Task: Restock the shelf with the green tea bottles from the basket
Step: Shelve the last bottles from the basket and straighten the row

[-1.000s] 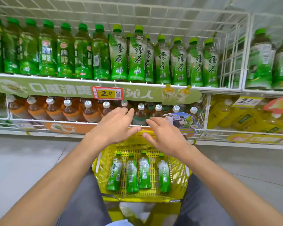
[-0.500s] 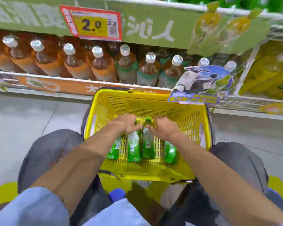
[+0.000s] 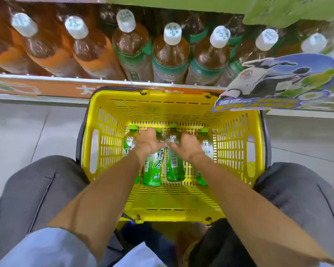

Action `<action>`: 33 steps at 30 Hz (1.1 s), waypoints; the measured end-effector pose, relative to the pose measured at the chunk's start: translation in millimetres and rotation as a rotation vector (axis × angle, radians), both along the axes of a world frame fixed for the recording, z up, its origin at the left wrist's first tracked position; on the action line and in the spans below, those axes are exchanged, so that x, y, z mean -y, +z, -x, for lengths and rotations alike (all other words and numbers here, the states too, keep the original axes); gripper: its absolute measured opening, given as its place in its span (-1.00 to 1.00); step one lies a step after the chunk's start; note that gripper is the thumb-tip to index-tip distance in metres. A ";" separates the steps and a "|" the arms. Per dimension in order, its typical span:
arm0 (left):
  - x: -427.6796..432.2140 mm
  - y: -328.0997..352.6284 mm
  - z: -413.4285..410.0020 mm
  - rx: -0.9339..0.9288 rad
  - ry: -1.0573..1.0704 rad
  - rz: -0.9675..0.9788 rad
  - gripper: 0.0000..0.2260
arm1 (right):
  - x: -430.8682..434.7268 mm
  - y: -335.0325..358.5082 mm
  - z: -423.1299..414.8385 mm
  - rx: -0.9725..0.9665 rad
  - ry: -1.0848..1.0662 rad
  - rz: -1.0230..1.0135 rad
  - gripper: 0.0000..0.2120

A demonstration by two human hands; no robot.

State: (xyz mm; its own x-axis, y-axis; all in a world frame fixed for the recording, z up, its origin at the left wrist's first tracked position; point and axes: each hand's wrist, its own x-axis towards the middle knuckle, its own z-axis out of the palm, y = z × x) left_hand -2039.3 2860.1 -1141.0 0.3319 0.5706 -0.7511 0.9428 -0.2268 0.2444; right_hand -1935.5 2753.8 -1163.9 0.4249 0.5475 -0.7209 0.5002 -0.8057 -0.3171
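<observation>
Fingers of left hand [image 3: 148, 142] and right hand [image 3: 188, 145]: curled down over two middle green tea bottles [image 3: 163, 162], grip closure not discernible. Four bottles lie flat, side by side, on floor of yellow basket [image 3: 237, 151], caps far, bases near; long axes run near-to-far. Each hand sits directly above its own bottle. Shelf [image 3: 104, 81]: far, above basket.

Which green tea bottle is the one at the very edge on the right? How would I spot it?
Find the yellow basket on the floor below the drinks shelf. Four green tea bottles lie side by side on its bottom, caps pointing toward the shelf. Yours is the rightmost bottle, just beyond the right hand: it lies nearest the basket's right wall, and the arm hides most of its lower part.
</observation>
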 end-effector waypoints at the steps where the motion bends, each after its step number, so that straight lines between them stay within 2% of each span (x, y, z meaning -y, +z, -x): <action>1: 1.4 -2.9 -0.4 0.001 0.018 0.005 -0.64 | -0.3 -1.9 0.7 -0.028 -0.033 -0.001 -0.66; 3: 1.6 -9.3 -0.3 0.008 0.055 0.022 -0.62 | -0.7 -2.6 0.8 -0.083 -0.084 0.006 -0.69; 8: -0.5 -14.5 10.7 0.073 0.155 0.091 -0.49 | 6.6 -9.4 6.5 -0.170 -0.205 0.020 -0.41; 12: -0.9 -4.5 28.1 0.229 0.290 0.185 -0.27 | 14.9 -0.3 7.8 -0.224 -0.257 -0.087 -0.19; 15: 0.3 10.6 46.0 0.342 0.391 0.239 -0.25 | 19.6 29.5 9.6 -0.256 -0.260 -0.217 -0.16; 18: 1.3 34.9 62.2 0.449 0.452 0.254 -0.24 | 20.8 66.6 12.0 -0.265 -0.224 -0.339 -0.23; 23: -7.2 91.3 86.3 0.621 0.496 0.191 -0.28 | 15.7 128.3 23.6 -0.219 -0.163 -0.539 -0.46; 25: -13.6 124.0 96.4 0.698 0.494 0.157 -0.35 | 11.1 156.0 31.0 -0.188 -0.139 -0.613 -0.33; 27: -17.6 164.2 103.4 0.778 0.467 0.126 -0.24 | 6.7 189.9 37.3 -0.153 -0.109 -0.700 -0.24; 28: -20.8 183.9 105.6 0.821 0.435 0.095 -0.20 | 5.3 206.4 38.4 -0.147 -0.108 -0.747 -0.24; 31: -27.6 245.4 107.2 0.891 0.348 0.020 -0.42 | 2.9 256.0 34.9 -0.122 -0.102 -0.897 -0.26; 33: -32.2 286.5 100.8 0.940 0.295 -0.063 -0.29 | 1.2 292.0 25.5 -0.082 -0.094 -0.962 -0.25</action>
